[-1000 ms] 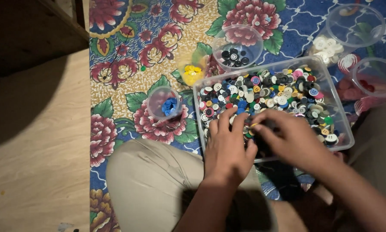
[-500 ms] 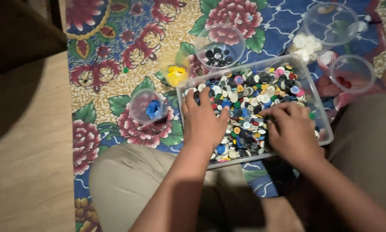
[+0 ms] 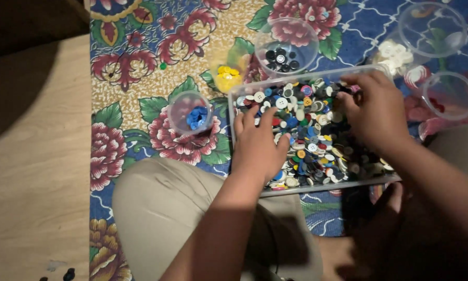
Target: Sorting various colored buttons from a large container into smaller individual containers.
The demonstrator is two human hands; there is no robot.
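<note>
Sorting thru a clear plastic tray (image 3: 233,112) full of mixed coloured buttons (image 3: 307,135), we see both hands down in it. Left hand (image 3: 257,145) lies flat on the near-left part of the pile, fingers spread & pointing far, palm down; no button visibly pinched, so it's loose, not clenched. Right hand (image 3: 374,112) sits at the far-right end of the tray, fingers curled down into the buttons; can't tell if it's got one between the fingertips, they're hidden by the hand itself.

Tray rests on a floral mat (image 3: 140,62), just beyond the bent knee in beige trousers (image 3: 166,208). Small clear cups around it: one w/ blue buttons (image 3: 192,115) just left of the tray, one w/ yellow buttons (image 3: 226,75) at the far-left corner, one w/ black buttons (image 3: 282,56) on the far side, touching or nearly touching the tray rim. White buttons (image 3: 393,52) sit far right in another cup, w/ two more clear cups beside it, one holding a bit of red (image 3: 438,105). Wood floor (image 3: 31,171) to the left of the mat
</note>
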